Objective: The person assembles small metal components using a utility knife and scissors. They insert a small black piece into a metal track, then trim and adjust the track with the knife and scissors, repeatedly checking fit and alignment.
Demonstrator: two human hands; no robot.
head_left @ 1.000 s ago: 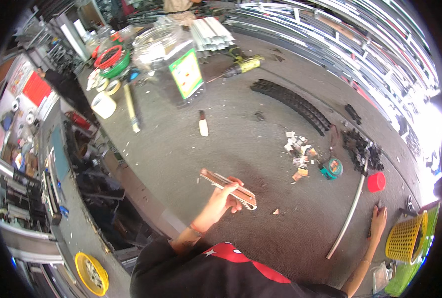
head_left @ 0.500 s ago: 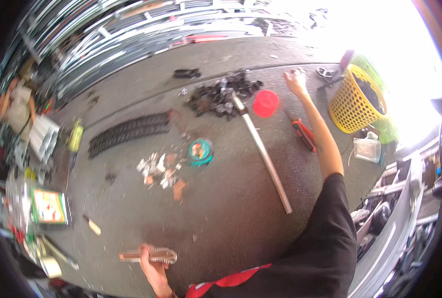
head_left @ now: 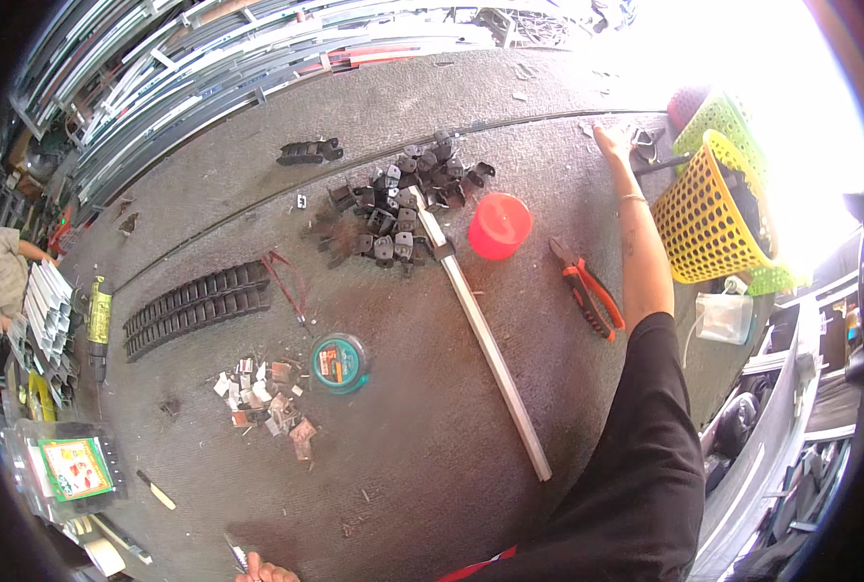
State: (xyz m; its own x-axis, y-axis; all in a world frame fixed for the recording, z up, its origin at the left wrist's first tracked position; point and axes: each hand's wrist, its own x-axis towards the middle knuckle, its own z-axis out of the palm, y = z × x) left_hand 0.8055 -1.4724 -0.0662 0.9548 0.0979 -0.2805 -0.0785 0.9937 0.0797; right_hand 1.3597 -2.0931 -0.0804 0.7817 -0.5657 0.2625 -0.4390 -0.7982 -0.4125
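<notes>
At the lower edge, my left hand (head_left: 269,572) is closed on a slim, ridged utility knife (head_left: 241,559); the frame cuts off most of both. My right arm stretches to the far right, where my right hand (head_left: 613,143) is over the table beside scissors (head_left: 645,145). Glare washes out its fingers. Orange-handled pliers (head_left: 589,291) lie left of that forearm. A long pale metal bar (head_left: 495,354) runs from a heap of black plastic pieces (head_left: 393,209) toward me. Beside the heap stands a red tub (head_left: 500,226).
A yellow perforated basket (head_left: 708,218) stands at the right edge. Black ribbed strips (head_left: 199,310), small metal and copper-coloured bits (head_left: 267,398) and a teal round container (head_left: 339,364) lie left of centre. A person (head_left: 5,281) is at far left, near pale metal profiles (head_left: 48,301).
My right hand has moved right, closer to the scissors. My left hand and the knife have dropped toward the lower edge. The view has shifted, and the tabletop is sharper.
</notes>
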